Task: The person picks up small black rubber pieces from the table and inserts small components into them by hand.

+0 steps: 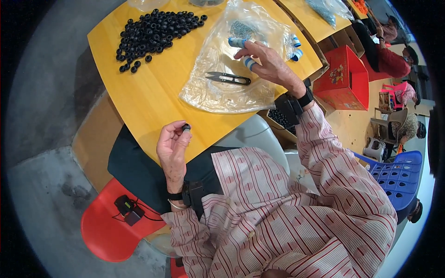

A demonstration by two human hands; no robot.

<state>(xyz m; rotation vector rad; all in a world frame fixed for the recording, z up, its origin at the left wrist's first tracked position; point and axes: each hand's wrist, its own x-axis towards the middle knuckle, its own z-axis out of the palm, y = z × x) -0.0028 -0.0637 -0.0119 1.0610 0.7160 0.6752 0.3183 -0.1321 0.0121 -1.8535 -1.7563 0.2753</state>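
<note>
Near the table's front edge, my left hand [171, 150] pinches a small black ring-shaped piece [186, 127] between thumb and fingertips. My right hand [271, 65] is over a clear plastic bag [204, 92] lying flat on the table, its thumb and index finger apart. Blue-and-white tape [249, 63] is wrapped round digits of that hand. Just beyond its fingers, a heap of small blue-grey bits [242, 29] shows at the bag. Black thread snips [228, 78] rest on the plastic, below the right hand. Whether the right fingertips touch anything is too small to tell.
A pile of black rings [155, 34] covers the table's far left. Blue-and-white tape pieces [296, 54] lie at the right edge. Beyond stand a red box [343, 83] and a blue chair [394, 178]. A red chair [109, 227] holds a small black device. Other people sit at right.
</note>
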